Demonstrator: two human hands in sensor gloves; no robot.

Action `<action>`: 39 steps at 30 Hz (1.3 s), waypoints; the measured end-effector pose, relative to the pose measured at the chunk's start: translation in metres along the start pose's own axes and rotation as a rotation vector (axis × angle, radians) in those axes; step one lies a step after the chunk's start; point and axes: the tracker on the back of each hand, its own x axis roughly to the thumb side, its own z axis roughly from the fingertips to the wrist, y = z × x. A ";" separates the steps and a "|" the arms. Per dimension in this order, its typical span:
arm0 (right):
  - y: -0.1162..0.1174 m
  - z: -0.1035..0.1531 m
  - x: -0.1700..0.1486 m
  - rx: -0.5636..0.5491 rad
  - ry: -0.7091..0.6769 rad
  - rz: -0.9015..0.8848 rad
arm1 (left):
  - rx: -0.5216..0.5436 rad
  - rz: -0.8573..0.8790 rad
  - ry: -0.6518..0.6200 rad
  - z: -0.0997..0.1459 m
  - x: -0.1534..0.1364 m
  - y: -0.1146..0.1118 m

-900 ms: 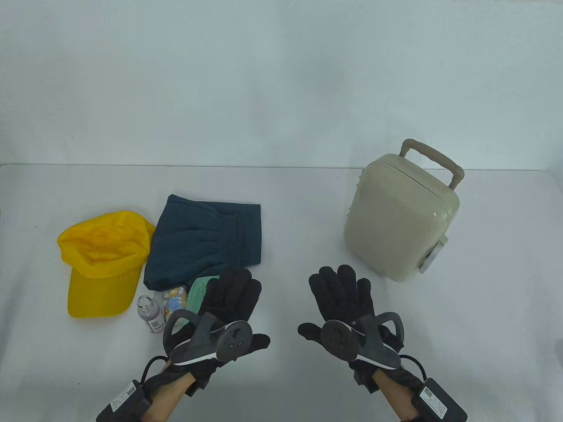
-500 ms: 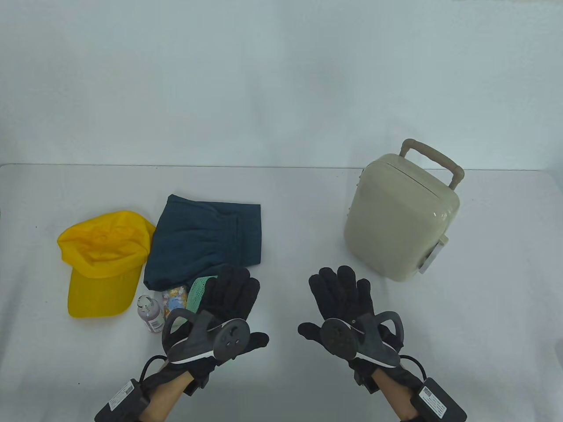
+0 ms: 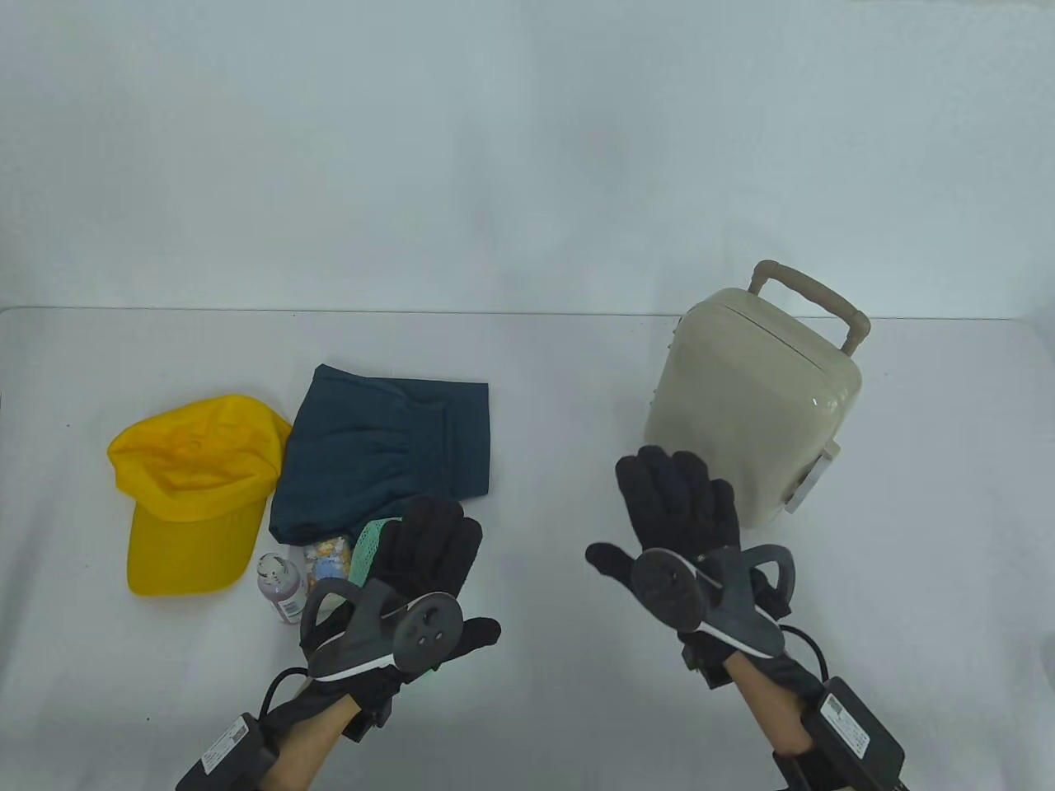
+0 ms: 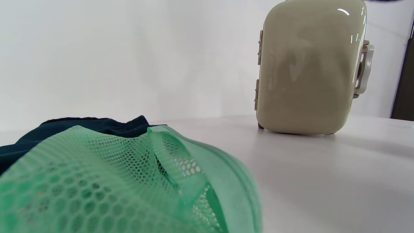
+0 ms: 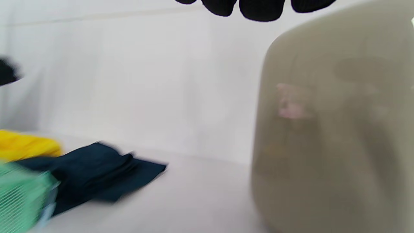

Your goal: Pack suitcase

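Observation:
A small beige hard-shell suitcase stands closed at the right of the table, its handle raised. It also shows in the left wrist view and, blurred and close, in the right wrist view. My right hand is open and empty, fingers spread, just in front of the suitcase's lower left corner. My left hand is open and flat, lying over a green mesh pouch, which fills the left wrist view.
A yellow cap lies at the left, folded dark teal shorts beside it. A small purple bottle and a patterned packet lie next to the mesh pouch. The white table meets a white wall behind.
My right hand has moved forward and to the right, closer to the suitcase. My left hand has barely shifted.

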 end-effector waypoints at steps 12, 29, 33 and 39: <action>-0.047 -0.100 -0.086 0.144 0.420 0.192 | -0.004 -0.018 0.020 0.000 -0.003 0.001; -0.006 -0.123 -0.102 0.365 0.542 0.312 | 0.018 -0.019 0.034 0.002 -0.005 0.005; -0.008 -0.121 -0.102 0.351 0.519 0.321 | 0.012 -0.020 0.037 0.001 -0.005 0.005; -0.010 -0.114 -0.101 0.306 0.439 0.303 | -0.008 -0.007 0.052 -0.001 -0.008 0.004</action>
